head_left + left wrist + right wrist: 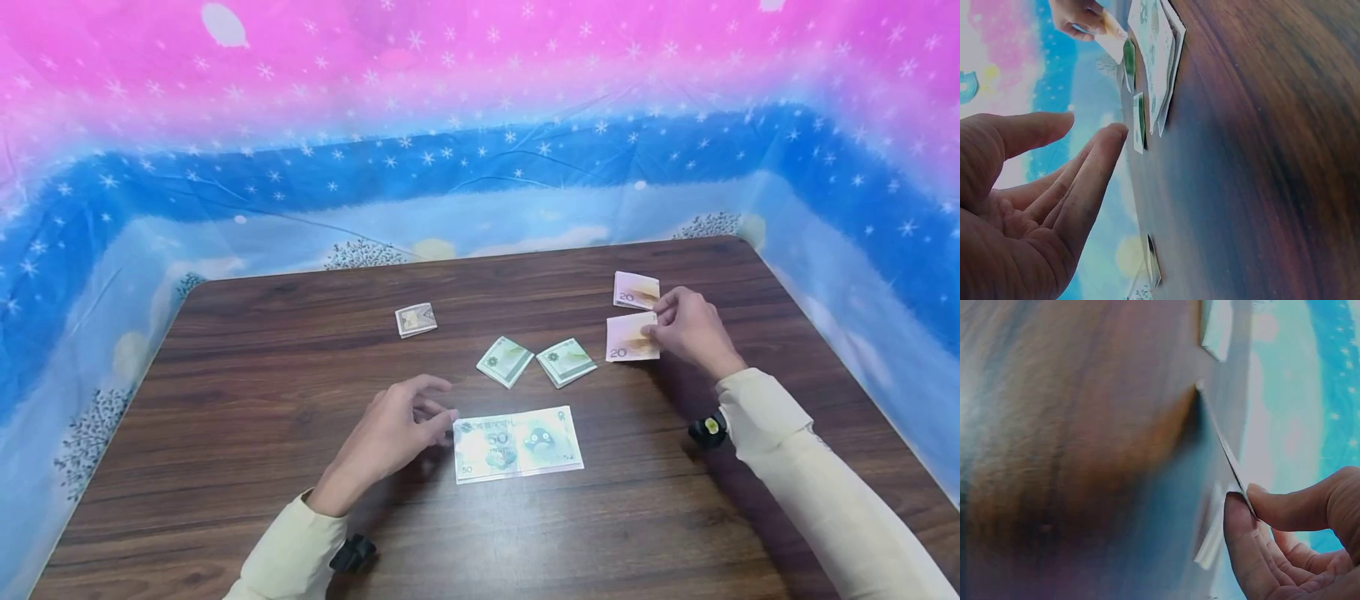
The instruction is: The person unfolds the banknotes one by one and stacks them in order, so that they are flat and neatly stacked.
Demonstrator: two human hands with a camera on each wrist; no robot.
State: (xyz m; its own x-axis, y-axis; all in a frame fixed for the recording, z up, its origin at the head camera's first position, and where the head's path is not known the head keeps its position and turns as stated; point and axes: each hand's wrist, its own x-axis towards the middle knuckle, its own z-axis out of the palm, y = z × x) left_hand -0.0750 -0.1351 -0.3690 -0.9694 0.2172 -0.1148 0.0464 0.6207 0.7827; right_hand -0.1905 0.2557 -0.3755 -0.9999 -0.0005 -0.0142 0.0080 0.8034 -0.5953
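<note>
Between thumb and fingers, my right hand (693, 329) pinches the right edge of a folded pink 20 banknote (628, 337). In the right wrist view this banknote (1225, 450) shows edge-on and tilted, its far end low by the table. A second folded 20 note (634, 289) lies just behind it. My left hand (393, 429) hovers with loosely bent fingers and holds nothing; in the left wrist view its thumb and fingers (1100, 156) are apart. Beside its fingertips lie flat 50 banknotes (517, 446), stacked. Two folded green notes (505, 362) lie behind the stack.
A small folded brownish note (416, 319) lies toward the back left of the brown wooden table (285, 358). A pink and blue snowflake-patterned cloth (465, 158) hangs round the table's back and sides.
</note>
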